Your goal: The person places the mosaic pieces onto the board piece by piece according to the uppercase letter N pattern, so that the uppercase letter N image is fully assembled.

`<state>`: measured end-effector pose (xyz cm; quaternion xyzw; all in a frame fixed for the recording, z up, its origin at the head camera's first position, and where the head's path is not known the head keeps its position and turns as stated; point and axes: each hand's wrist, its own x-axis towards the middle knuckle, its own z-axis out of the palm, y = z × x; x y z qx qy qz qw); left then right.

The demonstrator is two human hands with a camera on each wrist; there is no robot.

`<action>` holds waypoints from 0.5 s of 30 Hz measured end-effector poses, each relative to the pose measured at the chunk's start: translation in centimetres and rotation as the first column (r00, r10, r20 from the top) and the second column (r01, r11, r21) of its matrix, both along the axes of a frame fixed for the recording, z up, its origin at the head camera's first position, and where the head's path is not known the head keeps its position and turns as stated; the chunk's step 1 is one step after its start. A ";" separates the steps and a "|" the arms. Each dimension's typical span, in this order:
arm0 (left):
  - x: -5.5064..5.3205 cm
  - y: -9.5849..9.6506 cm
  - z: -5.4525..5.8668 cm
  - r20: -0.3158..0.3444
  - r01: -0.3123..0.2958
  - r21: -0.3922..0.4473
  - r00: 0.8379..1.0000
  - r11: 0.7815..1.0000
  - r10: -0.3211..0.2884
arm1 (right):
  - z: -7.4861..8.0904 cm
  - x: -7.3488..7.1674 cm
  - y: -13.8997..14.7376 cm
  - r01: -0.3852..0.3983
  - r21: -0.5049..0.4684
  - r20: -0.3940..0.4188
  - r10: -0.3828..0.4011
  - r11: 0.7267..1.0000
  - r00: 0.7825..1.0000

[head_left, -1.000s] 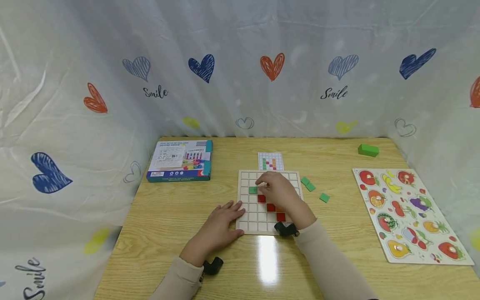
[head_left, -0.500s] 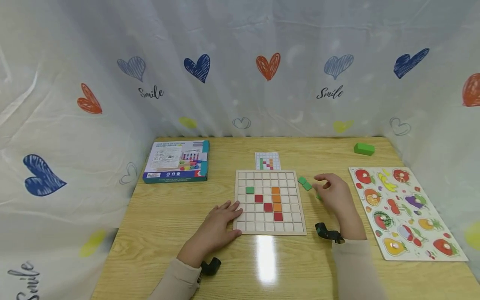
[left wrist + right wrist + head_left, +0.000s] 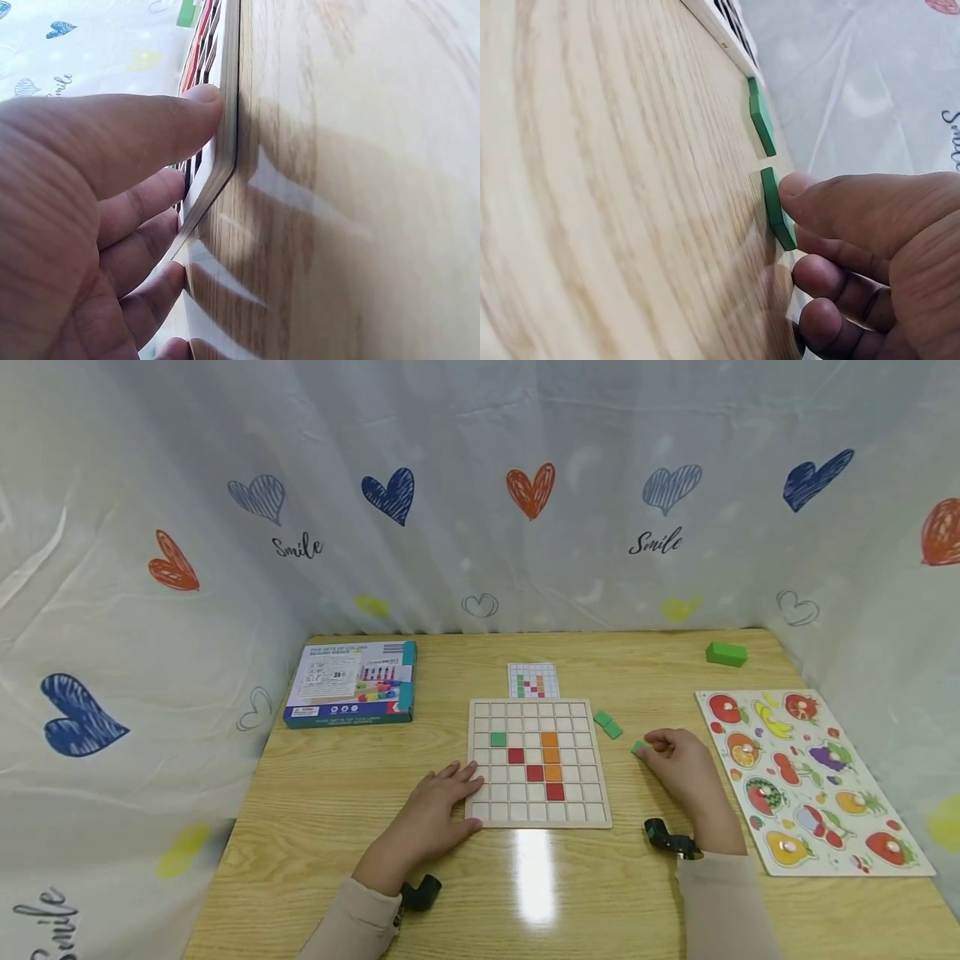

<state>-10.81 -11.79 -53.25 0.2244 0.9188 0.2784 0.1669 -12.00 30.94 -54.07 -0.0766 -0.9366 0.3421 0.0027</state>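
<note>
My left hand [image 3: 429,817] lies with spread fingers on the left edge of a wooden grid board [image 3: 517,811]; in the left wrist view its thumb [image 3: 202,94] presses the rim. On the board are a green tile [image 3: 498,740], several red and orange tiles. To the right of the board, my right hand [image 3: 684,772] pinches a loose green tile [image 3: 777,210] with thumb and fingertips, the tile low at the table surface. Two more green tiles [image 3: 608,725] lie touching each other close to the board's right edge.
Behind the board lies a pattern card [image 3: 533,680] with a coloured grid. A boxed toy set [image 3: 350,685] is at the back left, a green block [image 3: 726,654] at the back right. A fruit puzzle board [image 3: 813,785] lies right of my right hand.
My right hand has left the board, moved right and come down onto the loose green tile. The left hand has stayed on the board's edge.
</note>
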 end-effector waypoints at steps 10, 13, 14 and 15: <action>0.0 0.0 0.1 0.000 -0.003 0.007 1.000 1.000 0.003 | -0.2 -0.1 -0.1 0.000 0.017 -0.005 0.000 1.000 1.000; 0.1 0.0 0.1 0.001 -0.004 0.003 1.000 1.000 0.004 | -0.3 -0.1 -0.2 -0.004 0.014 -0.001 0.004 1.000 1.000; 0.1 0.0 0.1 0.001 -0.003 0.003 1.000 1.000 0.003 | -0.3 -0.1 -0.2 -0.003 0.017 0.002 0.003 1.000 1.000; 0.1 0.0 0.1 -0.004 -0.001 0.004 1.000 1.000 0.001 | -0.3 -0.1 -0.3 -0.004 0.017 0.005 0.004 1.000 1.000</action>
